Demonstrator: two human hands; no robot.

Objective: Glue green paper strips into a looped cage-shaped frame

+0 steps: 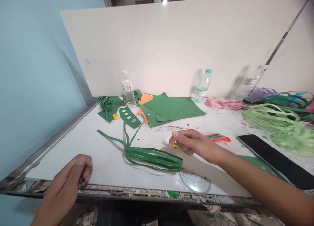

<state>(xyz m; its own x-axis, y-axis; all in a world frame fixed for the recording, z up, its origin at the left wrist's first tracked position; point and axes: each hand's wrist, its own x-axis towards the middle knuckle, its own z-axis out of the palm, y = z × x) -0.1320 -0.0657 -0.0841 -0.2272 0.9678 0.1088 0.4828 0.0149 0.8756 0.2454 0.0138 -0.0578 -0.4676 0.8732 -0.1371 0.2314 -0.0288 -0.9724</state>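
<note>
On the white tabletop lies a bundle of green paper strips, joined at both ends, with several loose strips fanning out at its left end. My right hand is above and just behind its right end, thumb and fingers pinched together. A glue stick with a white end and a yellow-blue label shows beside those fingers, partly hidden; whether they grip it I cannot tell. At the left front edge, my left hand is loosely curled, with nothing visible in it. A clear protractor lies near the bundle's right end.
Green paper sheets lie at the back over orange paper. A punched green piece and yellow cap are left. Bottles stand along the partition. Orange-handled scissors, a phone and light-green strips are right.
</note>
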